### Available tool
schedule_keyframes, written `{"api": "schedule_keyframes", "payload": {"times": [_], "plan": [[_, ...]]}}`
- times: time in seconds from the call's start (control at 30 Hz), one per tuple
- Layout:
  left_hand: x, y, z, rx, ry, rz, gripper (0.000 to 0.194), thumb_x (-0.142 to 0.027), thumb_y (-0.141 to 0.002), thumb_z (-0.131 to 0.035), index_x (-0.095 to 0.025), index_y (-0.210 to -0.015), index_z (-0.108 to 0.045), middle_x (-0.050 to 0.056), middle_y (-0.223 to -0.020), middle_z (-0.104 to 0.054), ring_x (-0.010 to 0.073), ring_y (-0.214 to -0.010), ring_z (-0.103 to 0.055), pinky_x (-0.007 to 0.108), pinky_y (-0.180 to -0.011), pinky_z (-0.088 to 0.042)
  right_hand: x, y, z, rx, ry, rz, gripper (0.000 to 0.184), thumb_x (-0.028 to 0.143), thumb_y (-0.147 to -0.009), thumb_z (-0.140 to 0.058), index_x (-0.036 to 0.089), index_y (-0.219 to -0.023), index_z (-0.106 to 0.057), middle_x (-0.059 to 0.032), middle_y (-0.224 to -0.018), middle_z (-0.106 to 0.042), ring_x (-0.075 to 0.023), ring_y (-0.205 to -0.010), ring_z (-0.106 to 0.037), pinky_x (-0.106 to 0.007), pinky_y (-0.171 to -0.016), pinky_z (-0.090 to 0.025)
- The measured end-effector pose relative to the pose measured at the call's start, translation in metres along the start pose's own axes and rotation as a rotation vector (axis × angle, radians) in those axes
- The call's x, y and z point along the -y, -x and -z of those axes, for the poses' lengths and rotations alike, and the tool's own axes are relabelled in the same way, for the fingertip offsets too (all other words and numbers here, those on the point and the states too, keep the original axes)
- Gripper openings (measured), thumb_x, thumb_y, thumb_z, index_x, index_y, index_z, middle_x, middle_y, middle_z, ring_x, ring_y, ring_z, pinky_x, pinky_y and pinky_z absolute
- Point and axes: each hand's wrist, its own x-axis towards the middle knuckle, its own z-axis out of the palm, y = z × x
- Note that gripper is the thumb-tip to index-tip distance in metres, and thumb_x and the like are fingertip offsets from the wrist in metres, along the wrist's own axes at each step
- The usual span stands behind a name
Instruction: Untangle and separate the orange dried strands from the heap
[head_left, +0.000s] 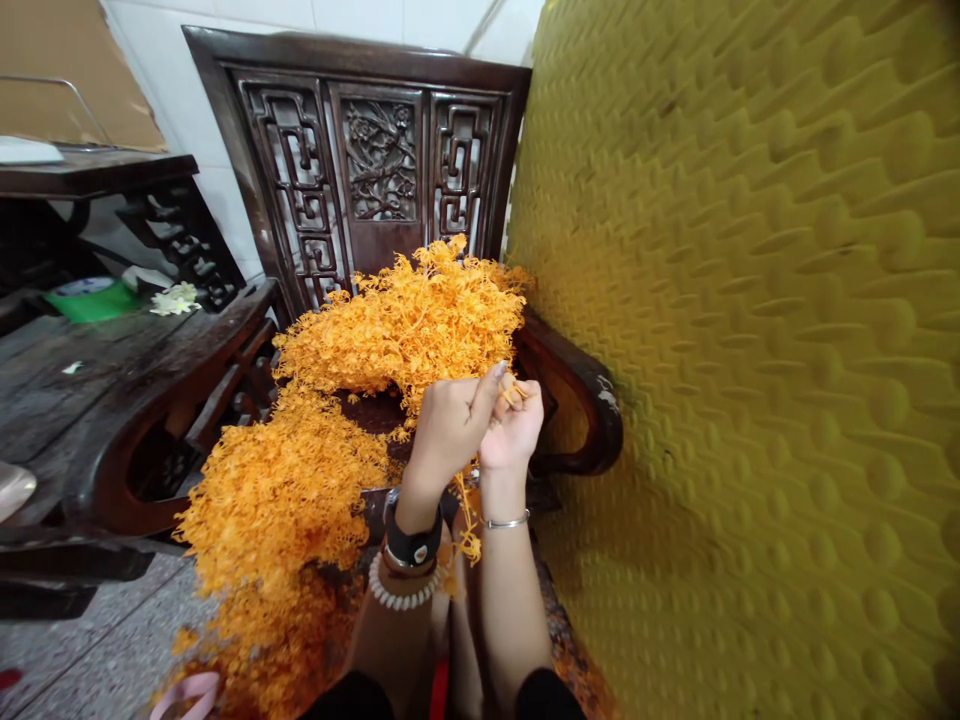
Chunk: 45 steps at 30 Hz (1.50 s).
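Nearest you, a thin, curly orange strand (470,520) hangs between your forearms; keep it clear of the beaded bracelet (403,595) on your left wrist, as its curls look likely to snag. Just beyond, your right hand (514,435) turns palm up, fingers curled in around a small, slender orange piece (514,393). Your left hand (450,425) bends over beside it, thumb pressed close to the piece; its other fingertips are hidden, so I cannot tell what they pinch. A light, steady grip suits something so fine, with the right hand as the anchor. Past your hands, a fluffy orange heap (405,325) rests on the dark carved wooden chair (592,410); the strands look tangled, so ease single ones free rather than tugging.
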Motion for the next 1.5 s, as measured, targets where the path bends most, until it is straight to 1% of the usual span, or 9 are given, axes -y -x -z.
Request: {"api": "schedule_keyframes", "payload": {"times": [0.2,0.37,0.67,0.8,0.9,1.13,1.27,1.37,1.5], "plan": [[0.008,-0.001,-0.001,0.11,0.146,-0.005,0.032,-0.038,-0.091,-0.041,-0.018,-0.068,-0.047,-0.004,-0.058,-0.047,0.0084,-0.054,-0.045,0.023,-0.054,-0.032,0.018,0.013,-0.009,-0.055,0.13,0.112,0.035,0.02,-0.067,-0.065,0.017,-0.053,-0.034,0.0102,-0.049,-0.029,-0.0006,-0.04,-0.024,-0.01,-0.035,-0.024],[0.013,-0.002,-0.005,0.215,0.331,0.125,0.054,-0.049,-0.09,-0.036,-0.017,-0.047,-0.038,-0.004,-0.044,-0.034,0.0066,-0.044,-0.036,0.024,-0.047,-0.027,0.025,0.014,-0.003,-0.039,0.257,0.173,0.036,0.022,-0.069,-0.066,0.017,-0.053,-0.034,0.01,-0.049,-0.028,-0.0007,-0.041,-0.025,-0.011,-0.036,-0.024],[0.003,-0.002,-0.045,-0.073,0.604,0.198,0.062,-0.065,-0.081,-0.04,-0.019,-0.042,-0.025,-0.006,-0.04,-0.024,0.0055,-0.04,-0.024,0.025,-0.042,-0.024,0.037,0.007,0.006,0.043,-0.526,0.079,0.038,0.011,-0.081,-0.046,0.021,-0.054,-0.021,0.0091,-0.048,-0.02,-0.004,-0.035,-0.018,-0.017,-0.031,-0.023],[0.002,-0.006,-0.035,-0.194,0.861,0.298,0.06,-0.058,-0.091,-0.019,-0.02,-0.047,-0.008,-0.006,-0.04,-0.01,0.0065,-0.036,-0.017,0.023,-0.042,-0.03,0.05,0.008,0.021,0.126,-0.884,0.136,0.036,0.008,-0.085,-0.038,0.022,-0.057,-0.021,0.0085,-0.048,-0.021,-0.0067,-0.034,-0.019,-0.022,-0.034,-0.024],[0.014,-0.008,-0.017,-0.27,0.912,0.304,0.058,-0.051,-0.092,-0.029,-0.019,-0.046,-0.012,-0.006,-0.04,-0.015,0.0063,-0.037,-0.021,0.022,-0.043,-0.032,0.059,0.007,0.029,0.151,-0.814,0.184,0.034,0.013,-0.087,-0.041,0.022,-0.059,-0.024,0.0089,-0.047,-0.019,-0.0073,-0.034,-0.017,-0.024,-0.036,-0.025],[0.035,0.006,0.055,-0.316,0.138,0.294,0.036,-0.044,-0.087,-0.046,-0.016,-0.07,-0.06,0.003,-0.068,-0.063,0.0114,-0.062,-0.058,0.024,-0.061,-0.043,0.057,0.003,0.023,0.129,-0.158,0.23,0.017,0.032,-0.088,-0.046,0.02,-0.078,-0.053,0.0073,-0.058,-0.038,-0.0043,-0.046,-0.039,-0.016,-0.046,-0.04],[0.055,0.045,0.105,-0.349,-0.476,0.3,0.037,-0.04,-0.09,-0.039,-0.018,-0.08,-0.066,0.005,-0.084,-0.07,0.0186,-0.083,-0.062,0.03,-0.077,-0.044,0.051,0.005,0.016,0.101,-0.002,0.198,0.014,0.028,-0.084,-0.051,0.018,-0.076,-0.056,0.0038,-0.064,-0.045,-0.005,-0.054,-0.043,-0.012,-0.041,-0.035],[0.086,0.084,0.136,-0.431,-0.834,0.569,0.043,-0.041,-0.092,-0.032,-0.016,-0.084,-0.067,0.009,-0.085,-0.07,0.0254,-0.084,-0.062,0.037,-0.076,-0.045,0.047,0.008,0.01,0.158,0.061,0.152,0.029,0.038,-0.087,-0.046,0.018,-0.068,-0.053,0.0055,-0.055,-0.037,-0.0052,-0.045,-0.033,-0.012,-0.035,-0.027],[0.126,0.123,0.154,-0.363,-1.023,0.572,0.047,-0.035,-0.091,-0.03,-0.008,-0.098,-0.068,0.018,-0.107,-0.065,0.031,-0.119,-0.049,0.044,-0.101,-0.034,0.043,0.011,0.005,0.208,0.067,0.128,0.047,0.047,-0.093,-0.025,0.019,-0.063,-0.049,0.0069,-0.047,-0.025,-0.0066,-0.038,-0.019,-0.014,-0.033,-0.021]]}}
